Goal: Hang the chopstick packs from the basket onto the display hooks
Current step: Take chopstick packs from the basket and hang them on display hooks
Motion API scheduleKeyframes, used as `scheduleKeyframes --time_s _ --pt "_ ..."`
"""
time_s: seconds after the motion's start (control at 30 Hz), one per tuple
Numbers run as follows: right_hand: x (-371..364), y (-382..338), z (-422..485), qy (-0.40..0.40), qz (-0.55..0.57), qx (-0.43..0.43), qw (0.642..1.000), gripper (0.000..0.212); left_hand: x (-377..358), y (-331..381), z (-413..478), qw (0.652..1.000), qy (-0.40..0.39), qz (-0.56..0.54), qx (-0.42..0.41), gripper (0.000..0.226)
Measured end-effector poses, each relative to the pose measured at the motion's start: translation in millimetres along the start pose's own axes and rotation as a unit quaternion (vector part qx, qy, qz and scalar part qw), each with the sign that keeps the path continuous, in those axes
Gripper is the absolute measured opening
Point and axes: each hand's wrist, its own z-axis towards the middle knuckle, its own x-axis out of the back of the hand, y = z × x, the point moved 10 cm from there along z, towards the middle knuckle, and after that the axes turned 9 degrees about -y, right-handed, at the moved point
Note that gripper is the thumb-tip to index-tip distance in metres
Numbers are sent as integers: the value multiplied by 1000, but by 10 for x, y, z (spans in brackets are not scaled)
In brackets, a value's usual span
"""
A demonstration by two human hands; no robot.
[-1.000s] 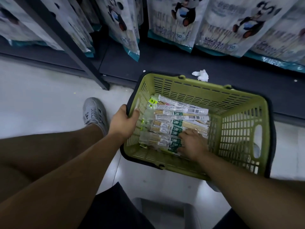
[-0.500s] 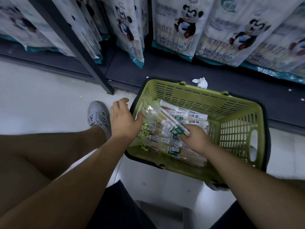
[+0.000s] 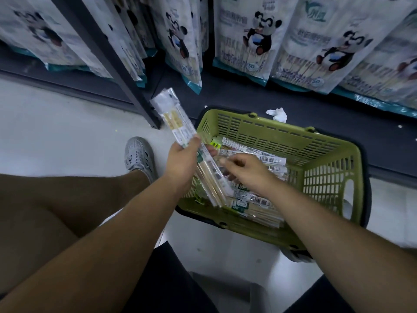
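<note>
Left hand (image 3: 184, 160) lifted chopstick pack (image 3: 180, 129) above basket (image 3: 316, 154); right hand (image 3: 246, 170) loose

One basket (image 3: 282, 141), two hands, one shoe (image 3: 140, 154), one crumpled tissue (image 3: 277, 114).

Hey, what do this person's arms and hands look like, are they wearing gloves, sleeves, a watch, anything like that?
Both arms are bare from the edge of the picture to the fingertips: no sleeves show. The left hand and right hand wear no gloves, and no watch, bracelet or ring is visible on the sides facing the camera.
</note>
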Motion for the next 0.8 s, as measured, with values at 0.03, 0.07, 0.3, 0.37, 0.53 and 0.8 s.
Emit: scheduleKeyframes --time_s 0.03,0.07,0.3,0.37,0.53,0.8 --pt "129 176 46 25 -62 -25 997 18 83 35 21 1000 10 10 -2 14" --pt "249 349 93 45 -146 -54 987 21 160 63 35 999 18 27 -5 14" --pt "183 998 448 -34 -423 -129 896 87 400 -44 152 998 9 61 13 25" --pt "120 1000 490 -9 -458 -107 883 88 375 -65 180 999 0 54 10 25" --pt "77 976 511 10 -503 -66 861 78 291 -37 147 999 8 50 -9 18" --pt "-26 1024 472 -13 -507 -47 861 74 224 4 129 997 12 79 -13 18"
